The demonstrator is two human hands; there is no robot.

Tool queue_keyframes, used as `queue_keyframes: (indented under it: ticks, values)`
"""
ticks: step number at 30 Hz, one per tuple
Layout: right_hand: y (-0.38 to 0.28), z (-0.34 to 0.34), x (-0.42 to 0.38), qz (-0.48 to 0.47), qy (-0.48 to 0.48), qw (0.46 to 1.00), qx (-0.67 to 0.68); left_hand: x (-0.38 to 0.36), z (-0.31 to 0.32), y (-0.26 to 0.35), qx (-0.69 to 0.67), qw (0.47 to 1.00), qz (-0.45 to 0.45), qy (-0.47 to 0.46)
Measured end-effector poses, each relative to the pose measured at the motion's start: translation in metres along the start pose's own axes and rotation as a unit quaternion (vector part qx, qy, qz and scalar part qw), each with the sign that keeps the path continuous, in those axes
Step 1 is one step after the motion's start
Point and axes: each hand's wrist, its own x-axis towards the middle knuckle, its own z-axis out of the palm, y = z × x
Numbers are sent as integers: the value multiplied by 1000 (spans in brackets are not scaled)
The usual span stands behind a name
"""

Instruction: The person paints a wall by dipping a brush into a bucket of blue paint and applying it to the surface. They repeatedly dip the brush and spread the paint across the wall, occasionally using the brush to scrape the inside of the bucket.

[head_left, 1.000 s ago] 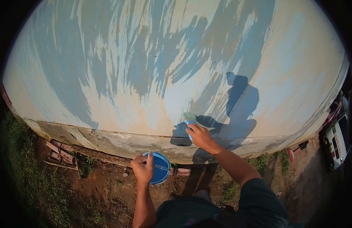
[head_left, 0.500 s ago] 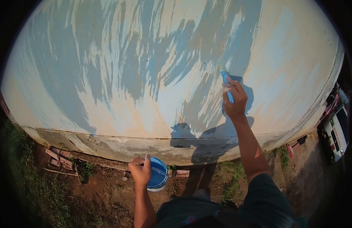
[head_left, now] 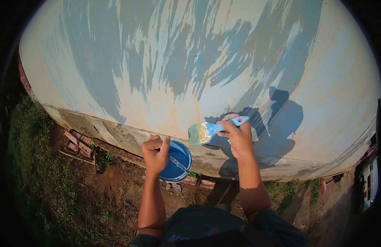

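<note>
My right hand (head_left: 238,138) is closed round the blue handle of a paintbrush (head_left: 214,128). The brush lies nearly level in front of the lower wall, its wide, paint-stained bristles facing left towards the bucket. A blue bucket (head_left: 186,151) hangs from my left hand (head_left: 154,154), whose fingers are curled with the thumb up at its left rim; the exact grip point is hidden. A paint-smeared strip, apparently the handle, crosses the bucket's mouth. Behind both hands rises a pale wall (head_left: 153,113) with streaky grey-blue brush strokes over its upper part.
Along the wall's foot runs a stained, rough base (head_left: 112,131). Bricks (head_left: 78,143) and sticks lie on the soil at left, beside green plants (head_left: 30,136). A white vehicle (head_left: 369,179) stands at far right. My shadow (head_left: 287,119) falls on the wall.
My right hand has brought the brush down and left, away from the painted wall towards the bucket, turning the bristles leftward. My left hand still holds the bucket. The view has shifted.
</note>
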Motion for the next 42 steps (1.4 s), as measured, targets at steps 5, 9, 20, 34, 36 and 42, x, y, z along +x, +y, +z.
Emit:
queue_keyframes:
  ticks: [5,9,20,34,36,42]
  values:
    - [3,44,7,-8,-143,989,-44,20,-12,23,2,999,13,45]
    - [13,69,2,-7,-209,966,-155,28,-21,34,16,998,33,59]
    - [21,110,-24,-59,-282,903,-318,20,-46,43,33,992,55,105]
    - [32,118,-53,-170,-290,876,-347,16,-37,62,78,974,148,155]
    - [30,116,-50,-161,-310,864,-364,14,-36,65,78,973,149,157]
    - [36,113,-46,-181,-350,824,-406,9,-34,73,95,970,167,149]
